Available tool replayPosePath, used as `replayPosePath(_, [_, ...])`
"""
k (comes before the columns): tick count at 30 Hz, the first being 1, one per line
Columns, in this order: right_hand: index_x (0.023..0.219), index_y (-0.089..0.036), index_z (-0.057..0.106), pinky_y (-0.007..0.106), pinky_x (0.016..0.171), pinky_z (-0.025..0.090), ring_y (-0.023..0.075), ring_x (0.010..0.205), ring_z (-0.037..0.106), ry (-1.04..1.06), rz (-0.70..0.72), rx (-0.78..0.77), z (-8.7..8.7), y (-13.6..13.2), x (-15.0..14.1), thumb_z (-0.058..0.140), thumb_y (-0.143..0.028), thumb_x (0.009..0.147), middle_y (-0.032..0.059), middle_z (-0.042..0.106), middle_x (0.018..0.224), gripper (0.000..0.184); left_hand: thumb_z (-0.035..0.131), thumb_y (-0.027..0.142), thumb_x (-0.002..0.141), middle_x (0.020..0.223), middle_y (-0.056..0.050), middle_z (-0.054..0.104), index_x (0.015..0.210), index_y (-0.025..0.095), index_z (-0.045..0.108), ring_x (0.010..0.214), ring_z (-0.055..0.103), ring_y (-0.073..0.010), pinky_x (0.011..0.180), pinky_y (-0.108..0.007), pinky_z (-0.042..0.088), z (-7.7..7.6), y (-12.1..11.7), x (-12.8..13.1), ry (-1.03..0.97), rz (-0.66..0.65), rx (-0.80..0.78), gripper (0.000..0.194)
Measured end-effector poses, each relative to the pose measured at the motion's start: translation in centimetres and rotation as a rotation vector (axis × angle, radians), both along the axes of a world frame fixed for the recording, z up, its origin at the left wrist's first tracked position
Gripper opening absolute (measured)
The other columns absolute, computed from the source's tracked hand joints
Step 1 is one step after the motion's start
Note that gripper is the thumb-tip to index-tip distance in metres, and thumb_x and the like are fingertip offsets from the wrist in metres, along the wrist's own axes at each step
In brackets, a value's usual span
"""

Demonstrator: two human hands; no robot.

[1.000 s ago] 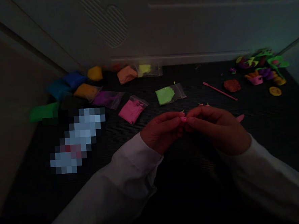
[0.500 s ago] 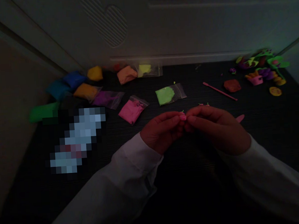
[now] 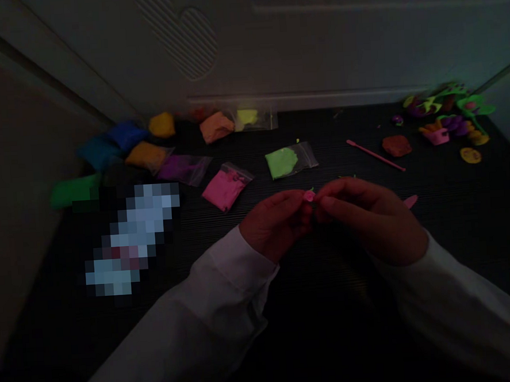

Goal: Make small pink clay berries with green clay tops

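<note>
Between my fingertips is a small pink clay flower with a bit of green at its top. My left hand pinches it from the left, thumb and forefinger closed. From the other side my right hand is closed in a pinch at the flower's edge; the exact contact is hard to see in the dim light. Behind the right hand, small green tips poke out, their pieces mostly hidden. A flat pink tool lies partly covered by that hand.
Bags of pink clay and green clay lie ahead, with several coloured packs at left. A pink stick, a reddish-brown clay lump and small clay figures are at right. A pixelated pale patch sits left.
The pink flower has turned slightly and shows more of its face. My right fingers have shifted a little; both arms stay in place.
</note>
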State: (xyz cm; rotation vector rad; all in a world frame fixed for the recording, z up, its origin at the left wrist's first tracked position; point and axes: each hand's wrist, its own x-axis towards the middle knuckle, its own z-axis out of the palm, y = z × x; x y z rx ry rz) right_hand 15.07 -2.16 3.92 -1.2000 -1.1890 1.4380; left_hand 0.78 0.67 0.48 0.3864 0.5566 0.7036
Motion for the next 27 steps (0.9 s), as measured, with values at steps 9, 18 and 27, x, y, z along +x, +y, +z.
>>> replayPosePath(9, [0.095,-0.022,0.054,0.024,0.060,0.045,0.0104,0.068,0.055,-0.276,0.004,0.172,-0.09,-0.30,-0.34,0.060,-0.025,0.069,0.0000,0.057,0.078,0.027,0.057,0.028,0.070,0.070,-0.001,0.056,0.070,0.015,0.059,0.070,0.053,-0.0095,0.065,-0.023,0.040,-0.11,-0.05,0.09,0.045,-0.010,0.007,0.013])
replayPosePath(18, [0.087,-0.020,0.055,0.024,0.062,0.044,0.0097,0.067,0.054,-0.364,-0.007,0.205,-0.16,-0.35,-0.31,0.057,-0.026,0.072,-0.0006,0.057,0.075,0.017,0.061,0.030,0.065,0.070,0.000,0.055,0.070,0.014,0.059,0.066,0.051,-0.0082,0.067,-0.024,0.040,0.00,-0.19,0.21,0.057,-0.050,0.001,0.016])
replayPosePath(27, [0.083,-0.020,0.056,0.024,0.060,0.043,0.0104,0.068,0.054,-0.419,-0.069,0.241,-0.25,-0.30,-0.35,0.057,-0.028,0.071,0.0000,0.057,0.076,0.014,0.067,0.023,0.059,0.067,0.003,0.058,0.072,0.019,0.062,0.062,0.053,-0.0064,0.066,-0.023,0.040,0.12,-0.18,0.29,0.083,0.072,0.054,0.015])
